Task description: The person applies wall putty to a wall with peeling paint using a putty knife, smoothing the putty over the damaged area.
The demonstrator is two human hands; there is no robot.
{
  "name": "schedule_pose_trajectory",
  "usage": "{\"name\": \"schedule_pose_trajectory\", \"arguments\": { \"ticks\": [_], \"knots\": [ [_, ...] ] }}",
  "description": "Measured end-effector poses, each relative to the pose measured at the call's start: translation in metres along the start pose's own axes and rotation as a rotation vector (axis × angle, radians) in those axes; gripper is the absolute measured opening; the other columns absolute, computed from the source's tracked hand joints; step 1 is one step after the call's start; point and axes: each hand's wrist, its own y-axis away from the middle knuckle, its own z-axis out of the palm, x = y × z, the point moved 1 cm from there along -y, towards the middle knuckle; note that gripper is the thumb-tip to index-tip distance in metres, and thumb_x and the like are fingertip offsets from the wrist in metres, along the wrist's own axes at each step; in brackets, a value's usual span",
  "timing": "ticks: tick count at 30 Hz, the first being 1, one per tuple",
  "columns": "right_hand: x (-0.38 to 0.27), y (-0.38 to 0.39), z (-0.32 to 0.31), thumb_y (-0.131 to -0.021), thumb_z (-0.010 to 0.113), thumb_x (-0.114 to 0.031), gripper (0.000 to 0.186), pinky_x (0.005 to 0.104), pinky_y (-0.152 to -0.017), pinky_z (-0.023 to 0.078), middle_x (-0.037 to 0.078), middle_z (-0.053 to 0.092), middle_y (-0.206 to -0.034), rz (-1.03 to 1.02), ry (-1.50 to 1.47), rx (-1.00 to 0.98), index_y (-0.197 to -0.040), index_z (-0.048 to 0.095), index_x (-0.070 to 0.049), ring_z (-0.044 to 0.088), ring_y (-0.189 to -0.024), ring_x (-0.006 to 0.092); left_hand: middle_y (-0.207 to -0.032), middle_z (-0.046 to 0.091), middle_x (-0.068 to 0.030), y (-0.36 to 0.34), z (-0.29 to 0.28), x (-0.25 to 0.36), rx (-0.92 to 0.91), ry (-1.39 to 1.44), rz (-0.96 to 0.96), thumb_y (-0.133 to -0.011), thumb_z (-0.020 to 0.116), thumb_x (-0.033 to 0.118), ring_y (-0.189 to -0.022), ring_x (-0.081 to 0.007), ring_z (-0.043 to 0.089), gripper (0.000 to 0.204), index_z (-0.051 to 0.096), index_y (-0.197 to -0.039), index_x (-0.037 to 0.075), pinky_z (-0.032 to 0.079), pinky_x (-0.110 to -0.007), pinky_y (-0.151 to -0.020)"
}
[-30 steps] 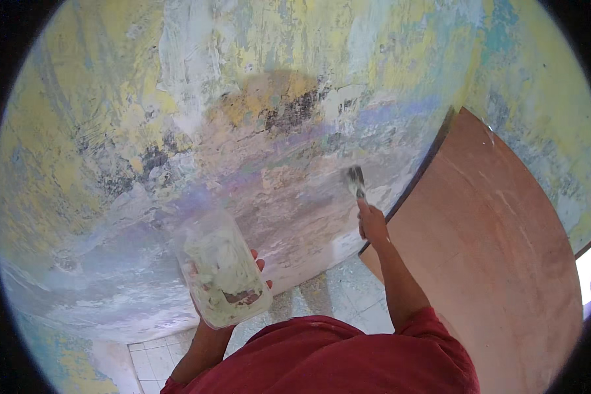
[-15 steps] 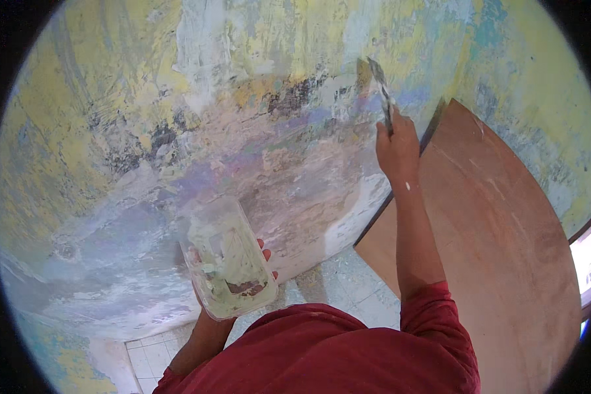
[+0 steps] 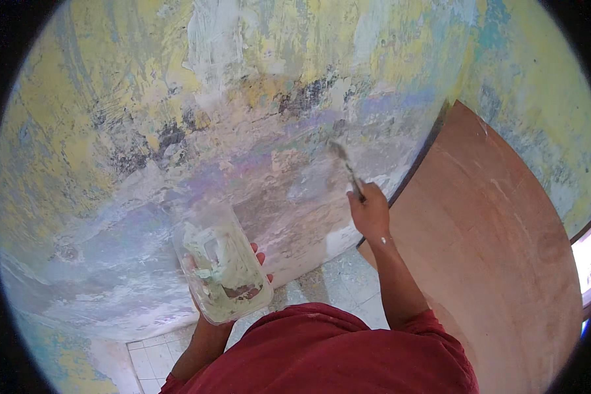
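In my left hand [image 3: 261,257] rests a clear rectangular plastic tub [image 3: 240,308], held from beneath with fingertips showing at its right side. Pale greenish-white paste [image 3: 223,253] coats its inside. My right hand [image 3: 372,211] is closed round the handle of a putty knife [image 3: 346,167], whose blade points up and away toward the wall. The blade is smeared by motion, and I cannot tell whether it touches the wall. Ahead spreads the patchy wall [image 3: 262,164], with yellow, grey, lilac and white areas and scraped dark spots.
A large brown wooden board [image 3: 479,236] leans against the wall at the right, close to my right forearm. Pale floor tiles [image 3: 348,279] show below the wall. At the far right edge is a bright opening [image 3: 590,262].
My right hand has come down and slightly left with the putty knife, from high on the wall to its lower part. The tub has shifted slightly left.
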Motion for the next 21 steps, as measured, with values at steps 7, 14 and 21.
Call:
{"name": "schedule_pose_trajectory", "arguments": {
  "ticks": [7, 14, 21],
  "knots": [
    [-0.041, -0.102, -0.049, -0.088, 0.066, -0.012, 0.029, 0.0507, -0.075, 0.048, 0.024, 0.06, -0.088, -0.158, 0.226, 0.223, -0.113, 0.065, 0.002, 0.058, -0.086, 0.0432, -0.152, 0.044, -0.0202, -0.006, 0.0, 0.0, -0.051, -0.083, -0.015, -0.086, 0.042, 0.084, -0.136, -0.0364, 0.049, 0.097, 0.035, -0.155, 0.017, 0.038, -0.066, -0.108],
    [-0.003, -0.031, -0.013, -0.086, 0.065, -0.011, 0.031, 0.0512, -0.074, 0.049, 0.023, 0.059, -0.085, -0.066, 0.147, 0.018, -0.115, 0.066, 0.0, 0.059, -0.082, 0.043, -0.15, 0.046, -0.0192, -0.004, 0.0, 0.001, -0.007, -0.048, 0.018, -0.086, 0.044, 0.083, -0.134, -0.0355, 0.051, 0.096, 0.035, -0.155, 0.016, 0.039, -0.065, -0.108],
    [0.013, -0.011, -0.015, -0.084, 0.073, -0.009, 0.032, 0.0418, -0.067, 0.047, 0.018, 0.057, -0.082, 0.01, 0.003, 0.107, -0.112, 0.066, 0.003, 0.058, -0.073, 0.0344, -0.151, 0.046, -0.0182, -0.007, -0.002, 0.001, -0.013, -0.104, 0.019, -0.088, 0.042, 0.081, -0.134, -0.0341, 0.052, 0.094, 0.037, -0.154, 0.015, 0.039, -0.065, -0.108]
  ]
}}
